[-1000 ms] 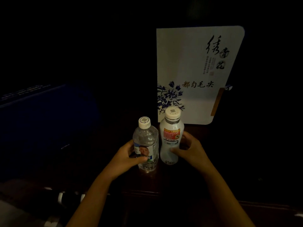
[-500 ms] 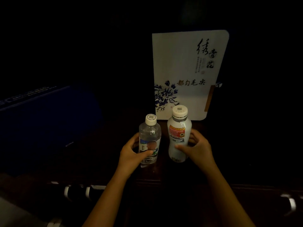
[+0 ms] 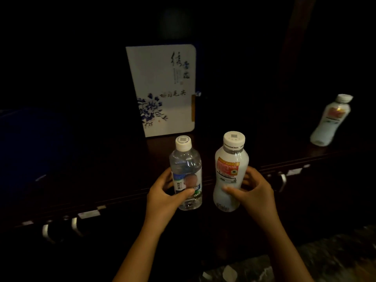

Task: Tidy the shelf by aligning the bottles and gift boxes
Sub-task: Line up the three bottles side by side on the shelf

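My left hand (image 3: 164, 195) grips the water bottle (image 3: 186, 173), my right hand (image 3: 255, 191) the white bottle (image 3: 230, 171), both upright for lining up before the gift box (image 3: 162, 88).

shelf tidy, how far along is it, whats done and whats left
Done: the gift box stands upright at the back of the shelf. In hand: the left hand grips the clear water bottle and the right hand the white drink bottle, both upright, apart, at the front edge. Left: placing those two, and a second white bottle standing alone far right.
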Demonstrator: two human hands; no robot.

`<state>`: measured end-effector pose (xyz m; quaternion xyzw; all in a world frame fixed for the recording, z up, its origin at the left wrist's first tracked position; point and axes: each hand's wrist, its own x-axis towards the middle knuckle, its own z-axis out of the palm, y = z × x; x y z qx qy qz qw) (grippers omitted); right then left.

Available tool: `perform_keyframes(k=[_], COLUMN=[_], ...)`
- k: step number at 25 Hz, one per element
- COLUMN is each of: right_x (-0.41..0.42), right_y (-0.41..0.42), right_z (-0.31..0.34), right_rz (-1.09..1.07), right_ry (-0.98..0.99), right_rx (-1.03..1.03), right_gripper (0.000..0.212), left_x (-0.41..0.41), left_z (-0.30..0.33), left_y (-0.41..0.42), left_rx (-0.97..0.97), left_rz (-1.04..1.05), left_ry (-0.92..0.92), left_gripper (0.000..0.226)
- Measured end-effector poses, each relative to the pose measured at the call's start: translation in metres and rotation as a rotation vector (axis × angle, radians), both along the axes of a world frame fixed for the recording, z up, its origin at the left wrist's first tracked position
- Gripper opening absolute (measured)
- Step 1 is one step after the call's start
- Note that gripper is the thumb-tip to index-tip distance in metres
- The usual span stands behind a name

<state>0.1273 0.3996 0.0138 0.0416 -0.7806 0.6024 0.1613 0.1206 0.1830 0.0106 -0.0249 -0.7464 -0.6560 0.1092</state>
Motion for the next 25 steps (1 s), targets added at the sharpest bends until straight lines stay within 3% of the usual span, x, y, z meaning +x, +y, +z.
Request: perform_keyframes(k=[10,17,25], right_x=[0.047,0.001,-0.093], right_y=[0.226,0.370,0.436], right_z=[-0.005,0.006,0.015], right_rz=[-0.201,-0.261,-0.386], right_ry=[0.025,0.039,0.075], right_rx=[-0.007,0.029,-0.018], right_gripper=[0.053,0.054,0.061], left_x=[0.009,-0.025,-0.122], left_z=[-0.013,-0.015,-0.005], left_y=[0.221,0.349,0.408], left_rx=[0.043,0.109,0.080], left_rz=[-0.091,-0.001,0.091], left_ry=[-0.014,0.004,0.032], left_gripper=[0.069,0.067,0.068])
